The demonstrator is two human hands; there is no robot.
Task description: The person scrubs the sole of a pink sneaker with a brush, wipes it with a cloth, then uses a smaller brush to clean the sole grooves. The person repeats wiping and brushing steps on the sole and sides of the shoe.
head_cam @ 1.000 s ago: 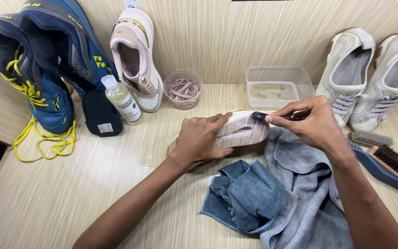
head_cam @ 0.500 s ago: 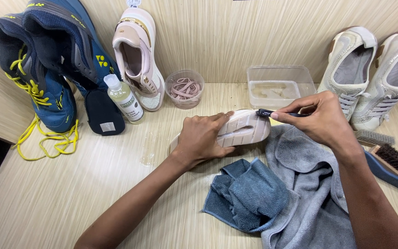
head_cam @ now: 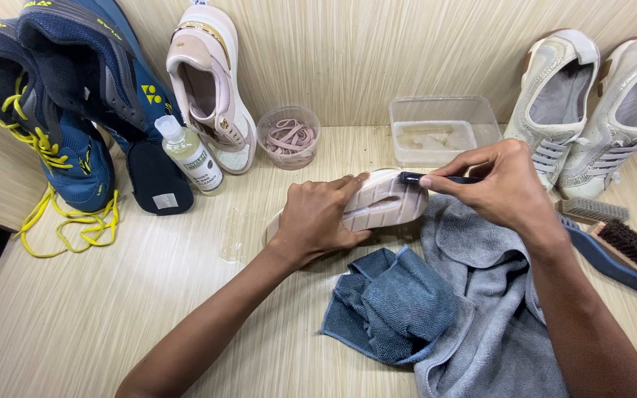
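My left hand [head_cam: 317, 215] presses down on a pale pink shoe [head_cam: 386, 199] that lies on its side on the wooden table [head_cam: 149, 309], sole facing me. My right hand [head_cam: 497, 186] pinches a small black brush [head_cam: 418, 177], whose head touches the toe end of the shoe's sole. A grey cloth [head_cam: 492, 295] lies under my right forearm, with a blue cloth [head_cam: 392, 306] bunched beside it.
Blue shoes with yellow laces [head_cam: 53, 103] and a matching pink shoe [head_cam: 211, 88] lean on the back wall. A cleaner bottle [head_cam: 189, 156], a cup of pink laces [head_cam: 287, 137] and a clear tub of water [head_cam: 440, 131] stand behind. White shoes [head_cam: 591, 103] and brushes [head_cam: 624, 247] sit right.
The view has shifted slightly. My right hand and the brush have moved a little along the shoe's toe edge; my left hand keeps its hold.
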